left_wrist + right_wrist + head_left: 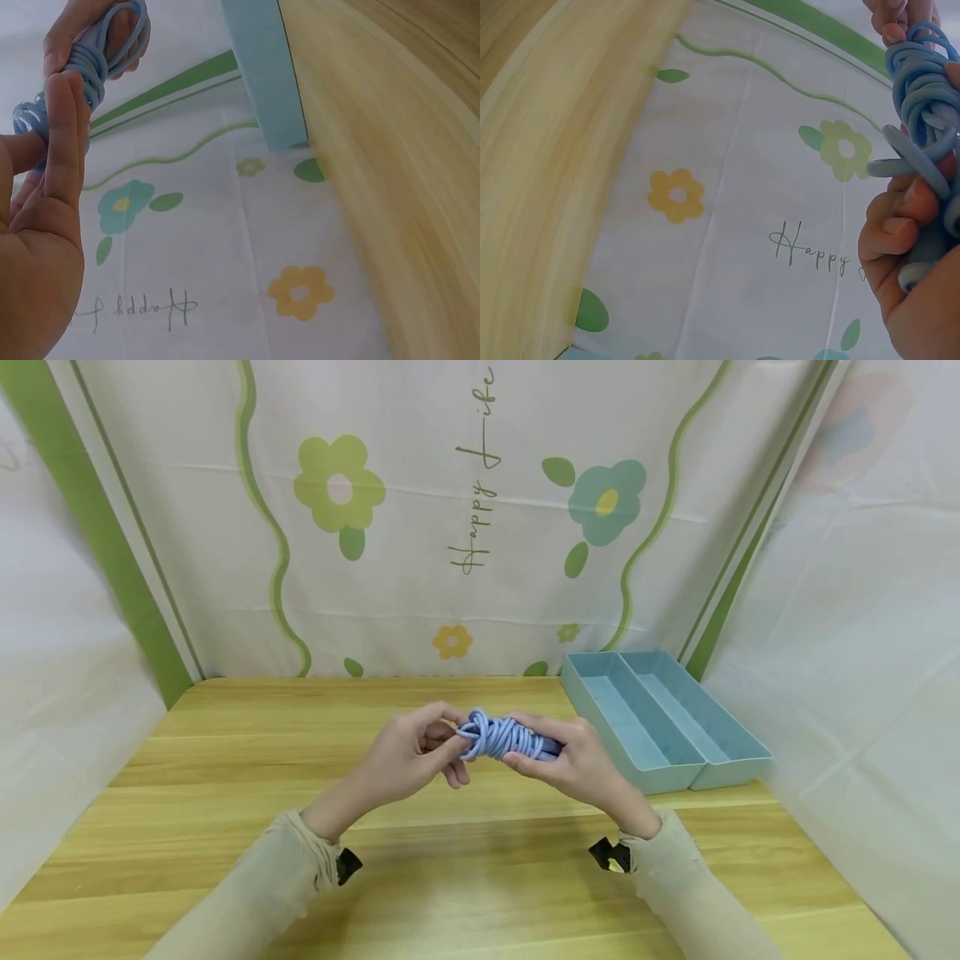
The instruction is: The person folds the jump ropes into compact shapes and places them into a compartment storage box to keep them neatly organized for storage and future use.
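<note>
The ends of the blue cord bundle cannot be made out: its right portion is covered by the fingers of the right hand, and in the head view the coils merge into one mass at centre frame, above the wooden table. The left wrist view cuts the bundle off at the upper left corner, with the left hand filling the left edge; the right wrist view crops the bundle at the right edge, and the right hand is only partly in frame. The bundle lies between the two hands, held clear of the table. The left hand pinches the bundle's left end with curled fingers. The right hand wraps its fingers round the bundle's right end, thumb side toward the camera. A light blue two-compartment tray sits to the right of centre, near the right hand but apart from it, against the flower-printed backdrop.
</note>
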### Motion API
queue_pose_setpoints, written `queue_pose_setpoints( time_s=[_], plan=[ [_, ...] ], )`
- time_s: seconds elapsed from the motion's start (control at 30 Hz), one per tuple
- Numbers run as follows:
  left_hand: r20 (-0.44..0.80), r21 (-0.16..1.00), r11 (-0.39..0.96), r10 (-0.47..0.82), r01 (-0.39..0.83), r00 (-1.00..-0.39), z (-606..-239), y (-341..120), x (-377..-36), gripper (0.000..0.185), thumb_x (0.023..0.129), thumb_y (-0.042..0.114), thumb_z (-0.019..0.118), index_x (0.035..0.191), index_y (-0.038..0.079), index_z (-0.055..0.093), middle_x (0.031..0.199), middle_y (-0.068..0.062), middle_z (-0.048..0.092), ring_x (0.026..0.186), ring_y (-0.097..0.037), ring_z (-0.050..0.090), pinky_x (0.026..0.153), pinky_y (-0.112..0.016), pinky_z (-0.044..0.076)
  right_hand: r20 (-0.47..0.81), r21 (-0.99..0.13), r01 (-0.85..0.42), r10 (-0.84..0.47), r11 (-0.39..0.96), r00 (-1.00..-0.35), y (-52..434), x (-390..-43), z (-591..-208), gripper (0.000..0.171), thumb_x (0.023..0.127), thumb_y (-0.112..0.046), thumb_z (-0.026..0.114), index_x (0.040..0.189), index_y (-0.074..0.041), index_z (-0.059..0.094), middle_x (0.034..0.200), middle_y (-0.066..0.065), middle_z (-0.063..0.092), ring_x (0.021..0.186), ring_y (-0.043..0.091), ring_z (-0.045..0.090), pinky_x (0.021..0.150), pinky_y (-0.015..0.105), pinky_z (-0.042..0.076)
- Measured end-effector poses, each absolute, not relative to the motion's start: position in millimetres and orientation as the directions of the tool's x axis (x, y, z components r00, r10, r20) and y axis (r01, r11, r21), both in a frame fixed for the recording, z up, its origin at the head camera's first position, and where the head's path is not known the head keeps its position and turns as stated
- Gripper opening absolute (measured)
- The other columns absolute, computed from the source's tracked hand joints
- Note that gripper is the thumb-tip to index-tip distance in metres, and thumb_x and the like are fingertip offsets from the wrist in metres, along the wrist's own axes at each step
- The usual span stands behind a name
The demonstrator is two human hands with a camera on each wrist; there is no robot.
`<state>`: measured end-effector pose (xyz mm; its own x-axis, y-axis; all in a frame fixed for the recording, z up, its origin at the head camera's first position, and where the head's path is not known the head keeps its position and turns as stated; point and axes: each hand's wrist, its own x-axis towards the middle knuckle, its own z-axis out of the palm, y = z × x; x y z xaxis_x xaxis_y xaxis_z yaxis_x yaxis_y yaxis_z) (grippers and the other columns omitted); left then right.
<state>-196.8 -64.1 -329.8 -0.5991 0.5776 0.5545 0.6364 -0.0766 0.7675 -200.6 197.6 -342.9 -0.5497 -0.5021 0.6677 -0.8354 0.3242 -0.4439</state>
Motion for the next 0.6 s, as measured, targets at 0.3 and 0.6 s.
queue_pose_setpoints(
  time_s=[0.3, 0.6],
  plan=[
    [0.331, 0.866, 0.104, 0.615, 0.490, -0.716, -320, -68, -201, 0.015, 0.104, 0.016, 0.052, 0.105, 0.004, 0.063, 0.080, -0.008, 0.069, 0.067, -0.022, 0.070, 0.059, -0.040, 0.058, 0.699, -0.285, -0.860, -0.522, 0.424, -0.489, 196, -202, -345, 0.048, 0.093, -0.049, 0.065, 0.120, -0.009, 0.070, 0.084, 0.002, 0.071, 0.059, 0.005, 0.058, 0.050, 0.021, 0.048],
    [0.346, 0.719, 0.369, 0.545, 0.589, -0.764, -318, -70, -200, 0.011, 0.099, 0.015, 0.063, 0.096, 0.009, 0.071, 0.116, -0.008, 0.052, 0.096, -0.021, 0.058, 0.077, -0.034, 0.054, 0.681, -0.219, -0.855, -0.554, 0.470, -0.479, 195, -202, -347, 0.049, 0.092, -0.053, 0.064, 0.119, -0.013, 0.071, 0.084, 0.002, 0.072, 0.058, 0.004, 0.058, 0.049, 0.020, 0.047]
  ],
)
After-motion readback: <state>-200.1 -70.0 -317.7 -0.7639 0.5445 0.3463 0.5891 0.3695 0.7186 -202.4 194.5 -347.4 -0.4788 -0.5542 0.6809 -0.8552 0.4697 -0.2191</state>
